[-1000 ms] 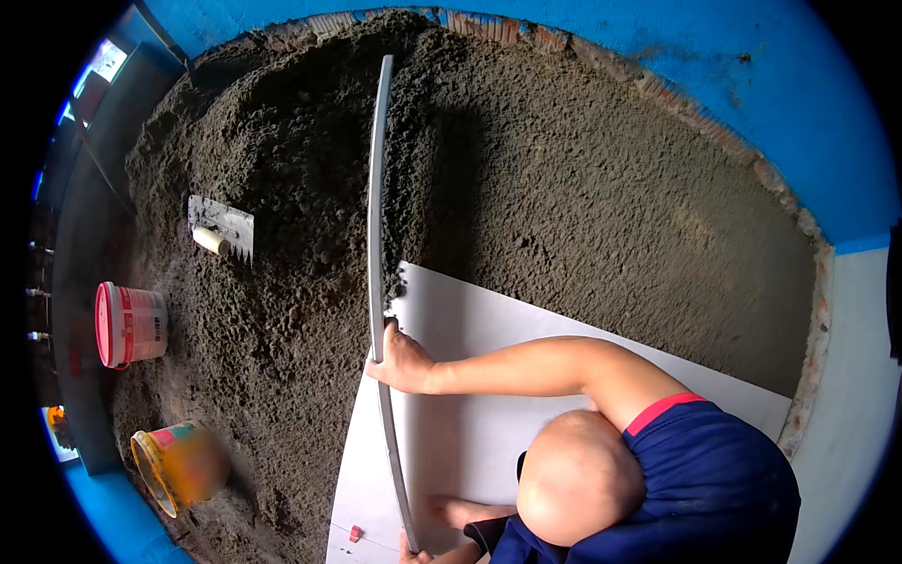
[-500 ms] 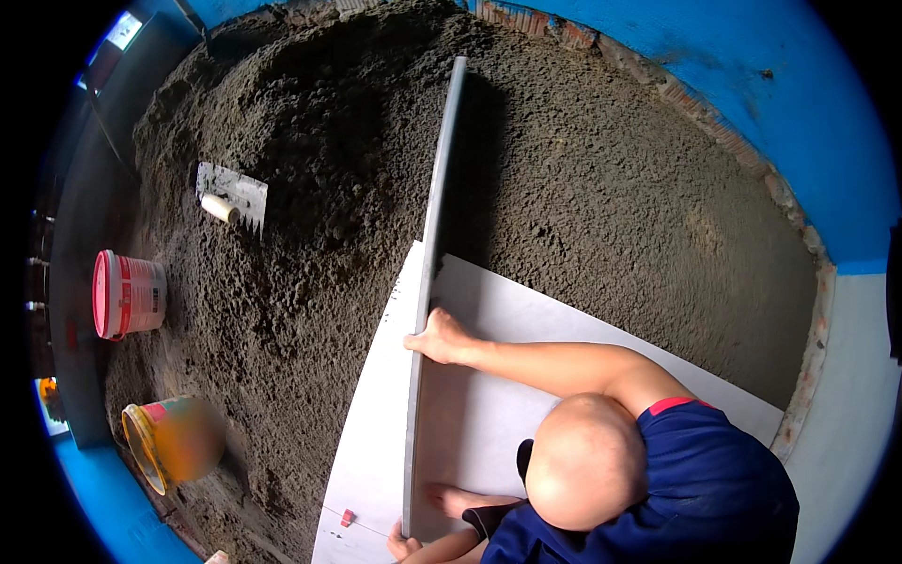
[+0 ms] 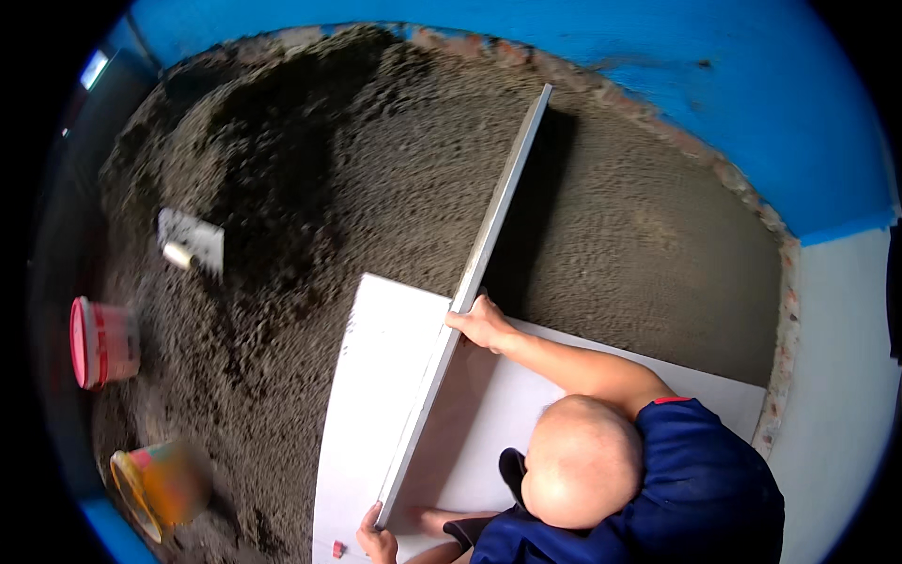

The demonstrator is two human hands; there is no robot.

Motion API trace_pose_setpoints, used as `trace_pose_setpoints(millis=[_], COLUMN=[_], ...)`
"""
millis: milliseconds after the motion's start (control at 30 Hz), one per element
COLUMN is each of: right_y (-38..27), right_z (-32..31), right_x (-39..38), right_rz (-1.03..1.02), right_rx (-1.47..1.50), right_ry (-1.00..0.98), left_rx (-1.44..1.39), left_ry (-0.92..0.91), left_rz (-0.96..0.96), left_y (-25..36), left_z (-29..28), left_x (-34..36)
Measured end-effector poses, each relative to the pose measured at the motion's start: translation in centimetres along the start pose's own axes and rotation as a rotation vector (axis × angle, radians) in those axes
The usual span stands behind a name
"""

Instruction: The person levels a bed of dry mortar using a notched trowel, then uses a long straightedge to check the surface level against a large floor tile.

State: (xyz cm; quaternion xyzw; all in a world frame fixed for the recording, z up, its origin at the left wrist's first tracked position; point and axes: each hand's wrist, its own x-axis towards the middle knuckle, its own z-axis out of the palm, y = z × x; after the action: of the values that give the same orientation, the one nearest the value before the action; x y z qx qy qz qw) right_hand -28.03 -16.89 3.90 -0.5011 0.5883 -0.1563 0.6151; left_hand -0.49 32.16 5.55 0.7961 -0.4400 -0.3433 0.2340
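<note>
A person in a dark blue shirt crouches at the lower right of the frame, seen from above, with both arms stretched toward a long metal straightedge [image 3: 470, 282]. One hand [image 3: 481, 322], at the frame's centre, comes in on a nearly straight arm and wraps its fingers over the straightedge about midway along it. The other hand [image 3: 376, 538], at the lower edge, closes on the straightedge's near end. The straightedge runs diagonally from that lower hand up to the upper middle, its lower half lying over a large white tile [image 3: 376, 395] and its upper half over the rough grey mortar bed [image 3: 357, 188]. At the left lie a trowel [image 3: 192, 242], a red bucket [image 3: 103, 343] and an orange bucket [image 3: 155, 484].
</note>
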Motion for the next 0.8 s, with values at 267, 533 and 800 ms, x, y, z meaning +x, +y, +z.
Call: trace_pose_setpoints(millis=[267,533,800], right_y=[2.9,9.1,14.6], right_z=[-9.4,-15.3,-19.7], right_x=[-4.2,-10.3,-17.2], right_rz=[0.062,0.146,0.176], right_rx=[0.162,0.413,0.693], right_ry=[0.295,0.571,0.818], left_rx=[0.054,0.17,0.361], left_ry=[-0.117,-0.258,-0.201], left_rz=[0.117,0.296,0.608], left_y=[-0.1,5.8,20.0], left_z=[1.2,1.7,3.8], left_x=[8.6,18.2,24.0])
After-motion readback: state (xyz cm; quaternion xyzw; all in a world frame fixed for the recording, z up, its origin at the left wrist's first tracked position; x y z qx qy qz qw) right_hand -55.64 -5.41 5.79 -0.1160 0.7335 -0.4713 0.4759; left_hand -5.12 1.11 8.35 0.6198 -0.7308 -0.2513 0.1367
